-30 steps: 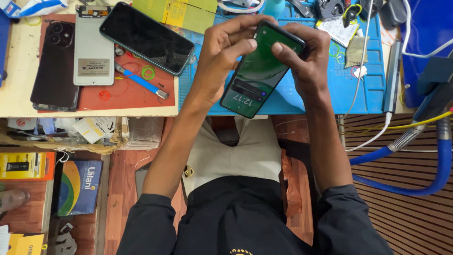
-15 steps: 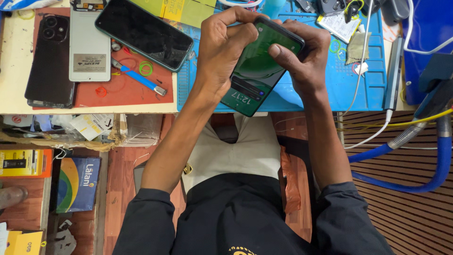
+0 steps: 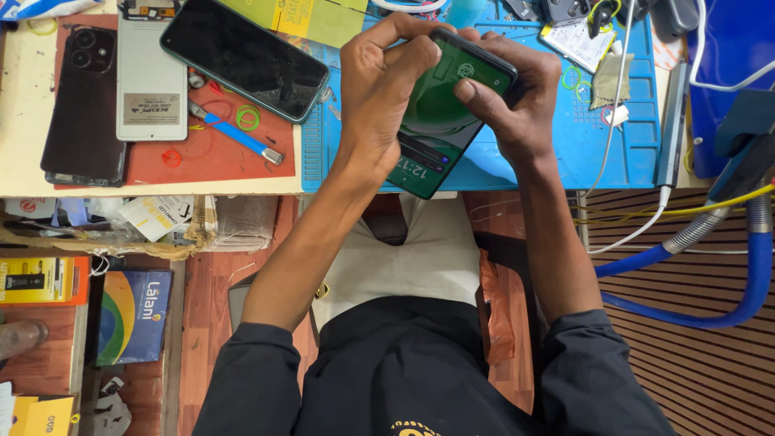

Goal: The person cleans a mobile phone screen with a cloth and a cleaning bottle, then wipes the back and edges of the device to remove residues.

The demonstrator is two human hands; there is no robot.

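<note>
Top centre, a phone (image 3: 440, 113) glows green with a dark band. It lies over a blue mat (image 3: 565, 153); a red mat (image 3: 210, 157) sits upper left, bearing a black phone (image 3: 242, 56) and green rings (image 3: 248, 119).

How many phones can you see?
4. One green-screened phone is held in both hands; a dark-screened one lies on the red mat, beside a grey one and a black one. Clutter may hide more.

A black long-sleeved top is worn, its sleeves pushed up past the elbows. A small yellow print is seen at its lower edge. Pale trousers are worn beneath.
</note>
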